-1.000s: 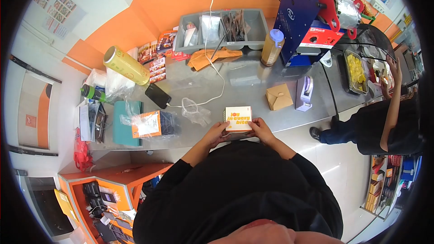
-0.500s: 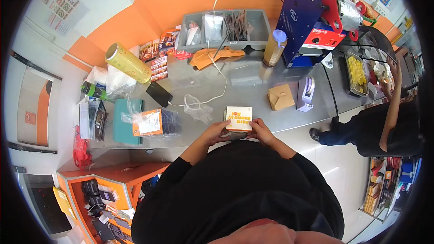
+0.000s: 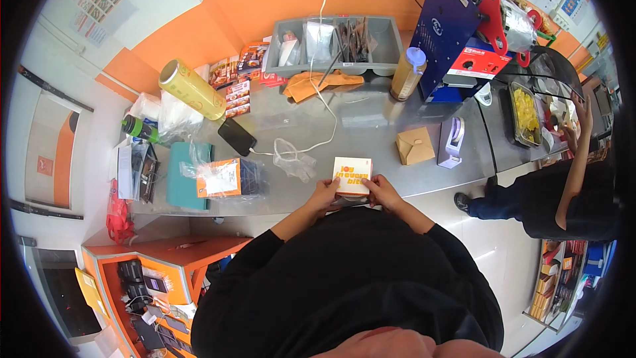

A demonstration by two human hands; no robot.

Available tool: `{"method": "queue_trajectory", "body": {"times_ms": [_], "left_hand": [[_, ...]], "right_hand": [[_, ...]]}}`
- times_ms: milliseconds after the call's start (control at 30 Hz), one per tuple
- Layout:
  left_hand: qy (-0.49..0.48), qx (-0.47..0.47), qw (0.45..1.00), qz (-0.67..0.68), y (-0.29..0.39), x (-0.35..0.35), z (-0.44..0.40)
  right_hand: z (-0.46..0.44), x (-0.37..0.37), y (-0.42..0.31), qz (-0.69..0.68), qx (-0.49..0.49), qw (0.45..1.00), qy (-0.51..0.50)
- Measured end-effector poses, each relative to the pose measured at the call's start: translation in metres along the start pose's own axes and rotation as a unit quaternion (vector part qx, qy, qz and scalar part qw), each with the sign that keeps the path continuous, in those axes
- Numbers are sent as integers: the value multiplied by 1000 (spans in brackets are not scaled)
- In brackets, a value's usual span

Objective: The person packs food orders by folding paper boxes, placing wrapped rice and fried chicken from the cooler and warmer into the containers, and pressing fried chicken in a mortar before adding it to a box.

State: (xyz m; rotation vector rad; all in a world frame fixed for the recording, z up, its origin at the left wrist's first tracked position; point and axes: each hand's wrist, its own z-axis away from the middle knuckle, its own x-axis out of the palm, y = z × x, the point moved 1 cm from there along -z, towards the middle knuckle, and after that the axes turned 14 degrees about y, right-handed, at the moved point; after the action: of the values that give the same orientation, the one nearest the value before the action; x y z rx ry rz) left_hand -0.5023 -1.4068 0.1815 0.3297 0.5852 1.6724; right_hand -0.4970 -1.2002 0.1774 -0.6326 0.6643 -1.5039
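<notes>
A small white box (image 3: 352, 171) with yellow and orange lettering is held at the near edge of the steel table (image 3: 298, 189). My left hand (image 3: 324, 196) grips its left side, thumb on the near left corner. On the right side, my right hand (image 3: 382, 193) closes on it in the same way, thumb near the lettering. The fingers under the box are partly hidden. Beyond it to the right stands a brown kraft box (image 3: 415, 146), beside a white tape dispenser (image 3: 452, 142). Left of my hands lies a crumpled clear plastic bag (image 3: 295, 159).
A phone (image 3: 236, 136) with a white cable lies on the left, near a teal folder (image 3: 189, 176) and an orange packet (image 3: 218, 178). A grey bin (image 3: 278, 30), a bottle (image 3: 406, 76) and a blue sealing machine (image 3: 442, 33) stand behind. A co-worker (image 3: 563, 185) is at the right.
The whole view has shifted slightly. The white box stays between both my hands, with its lettered top a little more tilted toward view. The co-worker has barely moved.
</notes>
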Motion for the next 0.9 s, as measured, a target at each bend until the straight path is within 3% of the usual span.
{"method": "queue_trajectory", "body": {"times_ms": [133,200,333,433,500,633,833,900], "left_hand": [[-29,-20,998,53,-1,1,-16],[-117,-28,979,167,-1,1,-18],[-150,-6,964,219,-6,5,-22],[-133,22,968,210,-3,9,-14],[-46,81,971,219,-1,18,-6],[6,85,967,238,-7,33,-20],[-118,24,975,185,4,30,-8],[-201,-89,960,172,8,30,-3]], "right_hand": [[-11,2,1,26,-11,1000,-1],[-9,6,-3,28,-6,1000,-8],[-5,11,-8,22,8,1000,2],[-6,13,-9,21,7,1000,7],[-5,13,-8,24,4,1000,14],[-6,12,-8,-36,24,999,2],[-1,13,-7,-96,28,995,-25],[-1,13,-8,-111,32,993,-21]]}}
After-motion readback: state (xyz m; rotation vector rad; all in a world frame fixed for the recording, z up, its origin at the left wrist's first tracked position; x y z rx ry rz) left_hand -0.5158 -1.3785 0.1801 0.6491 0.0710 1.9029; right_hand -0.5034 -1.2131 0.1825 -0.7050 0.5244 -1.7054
